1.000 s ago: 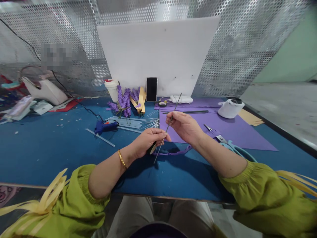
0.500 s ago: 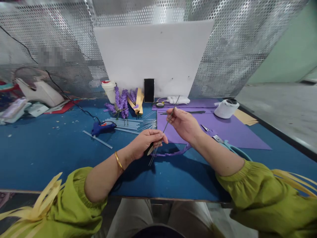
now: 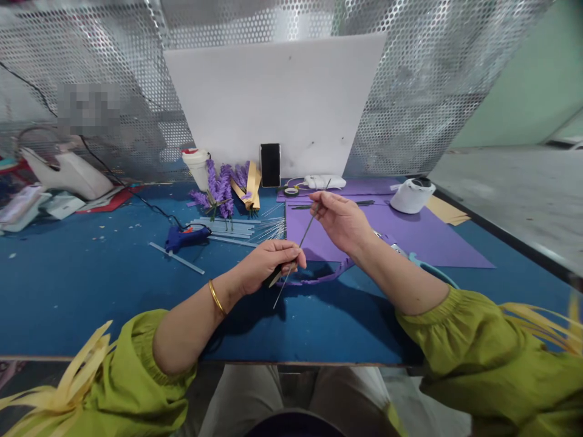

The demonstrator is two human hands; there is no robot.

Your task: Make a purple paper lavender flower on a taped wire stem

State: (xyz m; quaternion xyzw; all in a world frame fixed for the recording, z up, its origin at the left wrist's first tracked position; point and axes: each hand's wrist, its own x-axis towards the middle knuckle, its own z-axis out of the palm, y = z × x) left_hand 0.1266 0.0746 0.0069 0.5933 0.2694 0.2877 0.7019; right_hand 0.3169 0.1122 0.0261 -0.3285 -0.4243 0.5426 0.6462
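Over the front of the table, my left hand [image 3: 276, 262] is closed, pinching a thin wire stem [image 3: 308, 229] between thumb and fingers. A dark roll that looks like tape [image 3: 273, 277] is tucked in the same hand, mostly hidden by the fingers. My right hand [image 3: 339, 220] pinches the upper part of the stem, which slants up to the right and looks dark greenish there. Below my left hand the stem's bare, silvery end sticks out. Under both hands a narrow purple strip [image 3: 319, 280] lies curved on the table.
Left lie a blue glue gun [image 3: 186, 237], glue sticks [image 3: 228, 227] and loose wires [image 3: 273, 229]. Purple lavender-like flowers [image 3: 221, 189] and a phone [image 3: 270, 165] stand behind. Purple sheets [image 3: 437, 249], scissors [image 3: 430, 269] partly behind my right forearm, and a white roll [image 3: 412, 195] are right.
The wire ends below my left hand, spread apart before, now look like a single line. My right hand's fingers have shifted slightly on the stem. The whole view has moved a little.
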